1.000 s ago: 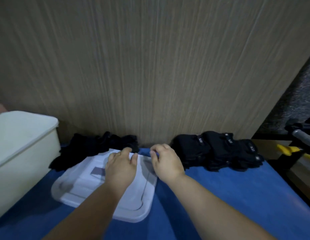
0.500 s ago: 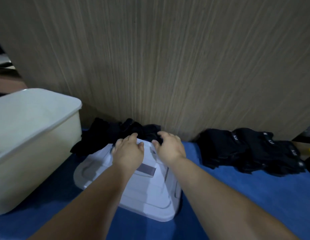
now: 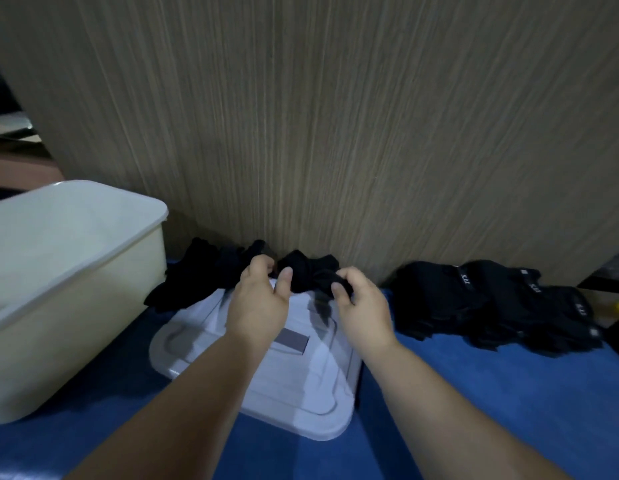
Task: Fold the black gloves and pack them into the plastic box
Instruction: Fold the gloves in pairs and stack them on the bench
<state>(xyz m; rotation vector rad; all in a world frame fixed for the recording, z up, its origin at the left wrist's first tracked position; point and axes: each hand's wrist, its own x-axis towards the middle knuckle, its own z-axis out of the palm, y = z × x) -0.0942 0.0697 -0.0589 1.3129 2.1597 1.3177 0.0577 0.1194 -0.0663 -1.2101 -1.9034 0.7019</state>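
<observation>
Head view: both hands are gripping one black glove (image 3: 306, 271) at the far edge of the white lid (image 3: 301, 386). Left hand (image 3: 259, 306) is pinching the glove's left end, thumb against curled fingers. Right hand (image 3: 365, 306) is curling fingers and thumb round the right end. Glove is bunching between them, just in front of the wood panel (image 3: 335, 133). Loose gloves (image 3: 197, 271) are lying left of it, beside the cream plastic box (image 3: 76, 323), which is sitting open on the blue desk (image 3: 491, 393). Folded gloves (image 3: 491, 299) are lying at right, well apart from the box.
</observation>
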